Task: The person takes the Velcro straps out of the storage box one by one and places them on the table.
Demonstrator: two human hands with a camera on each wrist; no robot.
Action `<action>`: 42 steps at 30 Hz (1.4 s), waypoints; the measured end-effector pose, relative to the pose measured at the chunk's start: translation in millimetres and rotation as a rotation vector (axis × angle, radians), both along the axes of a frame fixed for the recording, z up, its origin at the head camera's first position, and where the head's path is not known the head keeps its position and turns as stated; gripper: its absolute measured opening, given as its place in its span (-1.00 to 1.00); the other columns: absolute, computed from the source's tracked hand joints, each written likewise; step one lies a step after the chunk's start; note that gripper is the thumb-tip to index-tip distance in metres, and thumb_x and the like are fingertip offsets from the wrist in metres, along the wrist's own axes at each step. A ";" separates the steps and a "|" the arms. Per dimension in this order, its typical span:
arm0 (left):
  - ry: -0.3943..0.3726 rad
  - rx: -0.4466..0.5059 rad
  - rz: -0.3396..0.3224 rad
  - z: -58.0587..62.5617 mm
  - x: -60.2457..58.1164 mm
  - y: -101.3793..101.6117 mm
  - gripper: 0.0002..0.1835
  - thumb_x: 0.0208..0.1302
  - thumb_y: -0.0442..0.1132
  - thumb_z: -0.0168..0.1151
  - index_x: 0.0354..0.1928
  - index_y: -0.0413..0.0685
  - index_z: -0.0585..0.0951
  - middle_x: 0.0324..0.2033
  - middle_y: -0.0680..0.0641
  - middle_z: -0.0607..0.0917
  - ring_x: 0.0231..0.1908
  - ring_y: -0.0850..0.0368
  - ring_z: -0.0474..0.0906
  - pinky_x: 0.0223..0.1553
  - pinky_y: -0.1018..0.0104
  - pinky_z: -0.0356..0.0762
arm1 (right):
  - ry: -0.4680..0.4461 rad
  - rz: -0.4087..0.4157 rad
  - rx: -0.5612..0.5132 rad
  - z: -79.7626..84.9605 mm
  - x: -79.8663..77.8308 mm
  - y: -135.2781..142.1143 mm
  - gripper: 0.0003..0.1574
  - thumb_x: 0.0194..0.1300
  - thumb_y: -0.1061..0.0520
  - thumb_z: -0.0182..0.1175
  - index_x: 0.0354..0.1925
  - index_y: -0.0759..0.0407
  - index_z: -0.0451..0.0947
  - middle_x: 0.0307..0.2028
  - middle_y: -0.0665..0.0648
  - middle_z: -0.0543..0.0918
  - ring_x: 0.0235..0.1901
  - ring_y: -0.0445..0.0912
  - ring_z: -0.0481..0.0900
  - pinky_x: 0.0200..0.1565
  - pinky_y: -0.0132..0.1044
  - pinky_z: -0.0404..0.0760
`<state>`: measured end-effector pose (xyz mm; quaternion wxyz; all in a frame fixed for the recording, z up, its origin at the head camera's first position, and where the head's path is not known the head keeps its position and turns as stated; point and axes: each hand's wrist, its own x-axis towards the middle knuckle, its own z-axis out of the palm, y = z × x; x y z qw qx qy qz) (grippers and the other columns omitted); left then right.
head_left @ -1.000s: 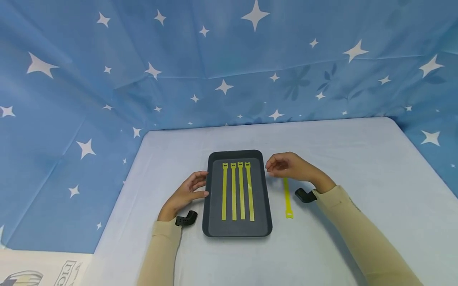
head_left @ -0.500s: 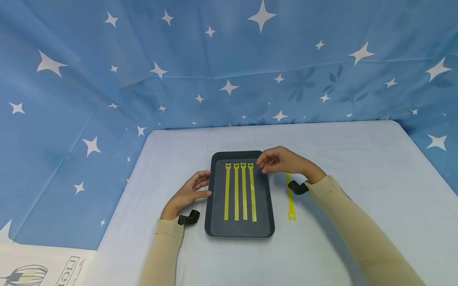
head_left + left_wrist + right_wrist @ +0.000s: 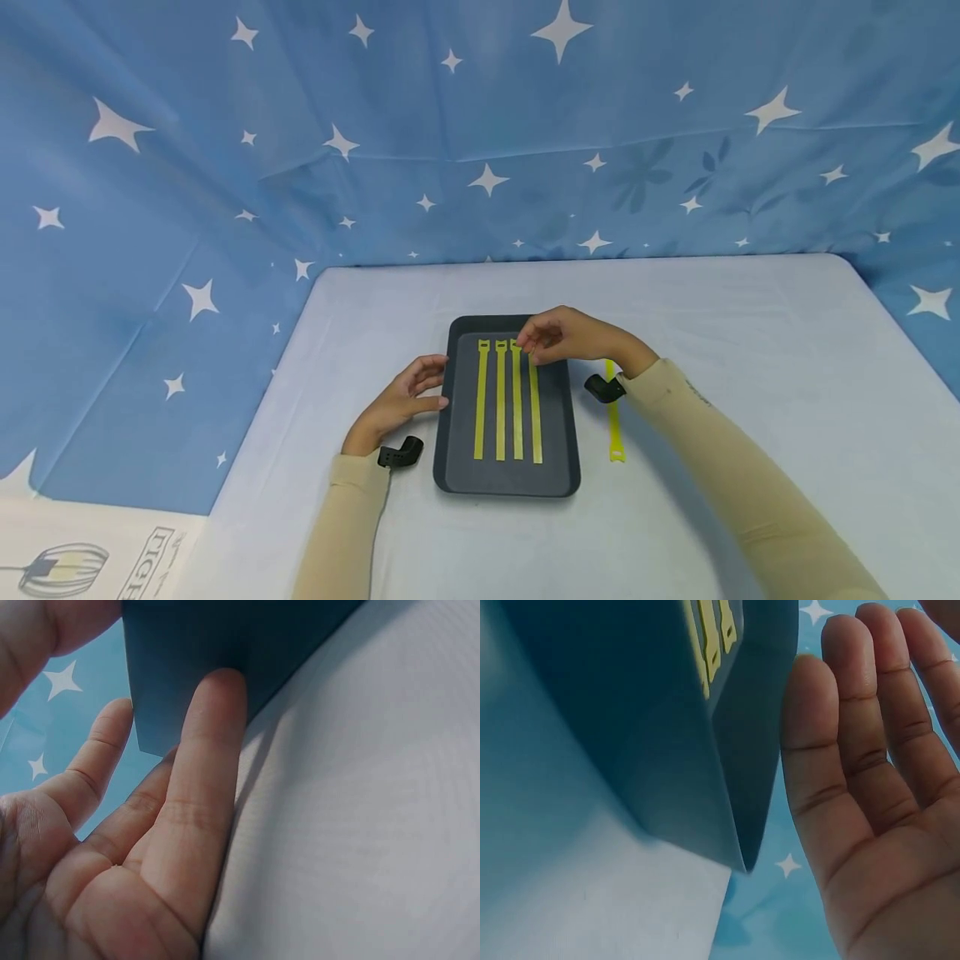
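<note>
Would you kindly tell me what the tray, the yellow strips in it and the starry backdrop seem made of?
Tray: matte dark grey, thin smooth walls; coated metal or plastic, I cannot tell which.
Yellow strips: smooth-looking, thin and flat with slotted heads; perhaps synthetic fabric or plastic.
Starry backdrop: probably printed cloth, judging by its creases and soft folds.

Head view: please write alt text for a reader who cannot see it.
Four yellow straps lie side by side in a dark tray, the right hand over its far right corner, the left hand at its left edge. A fifth strap lies on the white table at right.
</note>
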<state>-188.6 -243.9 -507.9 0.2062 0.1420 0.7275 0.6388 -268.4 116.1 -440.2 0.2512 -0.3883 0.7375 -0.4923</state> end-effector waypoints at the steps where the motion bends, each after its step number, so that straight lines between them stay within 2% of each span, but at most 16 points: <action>1: 0.001 -0.003 0.000 0.4 -0.4 0.3 -0.19 0.41 -0.37 0.42 0.60 -0.29 0.25 0.56 -0.37 0.32 0.54 -0.34 0.28 0.32 0.23 0.53 | 0.001 0.003 0.000 -0.5 -0.5 -1.6 -0.63 0.41 0.42 0.37 0.11 0.61 0.58 -0.01 0.56 0.67 -0.10 0.00 0.75 0.00 -0.20 0.75; 7: 0.000 -0.009 0.008 0.4 -1.0 2.2 -0.19 0.40 -0.37 0.44 0.60 -0.28 0.27 0.55 -0.35 0.35 0.53 -0.31 0.31 0.50 -0.14 0.30 | 0.019 0.025 0.001 0.4 -3.6 -12.1 -0.63 0.40 0.42 0.36 0.11 0.60 0.59 -0.01 0.54 0.67 -0.08 0.12 0.74 0.00 -0.18 0.74; 9: -0.004 -0.012 0.013 0.9 -0.9 2.4 -0.18 0.39 -0.37 0.44 0.60 -0.28 0.28 0.55 -0.35 0.35 0.53 -0.31 0.31 0.53 -0.20 0.24 | 0.021 0.039 -0.002 1.8 -5.6 -16.0 -0.64 0.40 0.44 0.35 0.11 0.61 0.59 -0.01 0.54 0.67 -0.08 0.16 0.74 -0.01 -0.17 0.75; 17: -0.010 -0.019 0.014 0.8 -0.3 0.4 -0.18 0.40 -0.37 0.44 0.60 -0.28 0.27 0.56 -0.36 0.34 0.53 -0.32 0.30 0.52 -0.22 0.24 | 0.018 0.102 0.007 1.7 -12.0 -32.0 -0.64 0.44 0.42 0.32 0.14 0.58 0.60 0.02 0.57 0.64 -0.13 0.08 0.73 -0.06 -0.13 0.74; 21: -0.013 -0.020 0.017 0.5 0.6 -1.6 -0.18 0.41 -0.35 0.45 0.60 -0.28 0.26 0.56 -0.36 0.34 0.53 -0.32 0.30 0.54 -0.22 0.19 | 0.035 0.141 0.018 -2.6 -15.5 -41.7 -0.67 0.46 0.43 0.29 0.13 0.60 0.59 0.05 0.57 0.65 -0.11 0.14 0.75 -0.05 -0.10 0.74; 23: -0.012 -0.017 0.017 0.3 0.9 -2.1 -0.18 0.41 -0.34 0.45 0.60 -0.29 0.26 0.56 -0.37 0.33 0.53 -0.33 0.30 0.53 -0.22 0.22 | 0.042 0.153 0.027 -3.7 -16.6 -47.0 -0.67 0.46 0.44 0.27 0.13 0.60 0.59 0.07 0.55 0.66 -0.07 0.19 0.76 -0.03 -0.08 0.75; 28: -0.014 -0.013 0.019 0.7 1.0 -2.2 -0.18 0.41 -0.37 0.43 0.60 -0.31 0.24 0.55 -0.38 0.33 0.53 -0.34 0.30 0.49 -0.19 0.29 | 0.042 0.169 0.070 -5.6 -17.3 -58.8 -0.68 0.47 0.43 0.27 0.14 0.57 0.62 0.10 0.49 0.68 -0.02 0.17 0.76 0.01 -0.10 0.74; 35: -0.023 -0.014 0.022 0.4 0.2 -0.5 -0.18 0.41 -0.40 0.41 0.60 -0.30 0.24 0.56 -0.37 0.32 0.53 -0.34 0.28 0.53 -0.24 0.19 | 0.051 0.188 0.118 -13.4 -20.3 -69.1 -0.70 0.46 0.45 0.29 0.12 0.51 0.67 0.08 0.39 0.72 -0.04 0.10 0.78 0.00 -0.12 0.75; 42: -0.026 -0.021 0.023 2.3 -0.5 1.5 -0.18 0.41 -0.38 0.42 0.61 -0.29 0.25 0.56 -0.36 0.33 0.53 -0.34 0.28 0.53 -0.22 0.19 | 0.081 0.183 0.182 -18.0 -20.7 -76.5 -0.69 0.43 0.45 0.32 0.11 0.43 0.71 0.07 0.30 0.76 -0.03 0.06 0.78 0.00 -0.16 0.74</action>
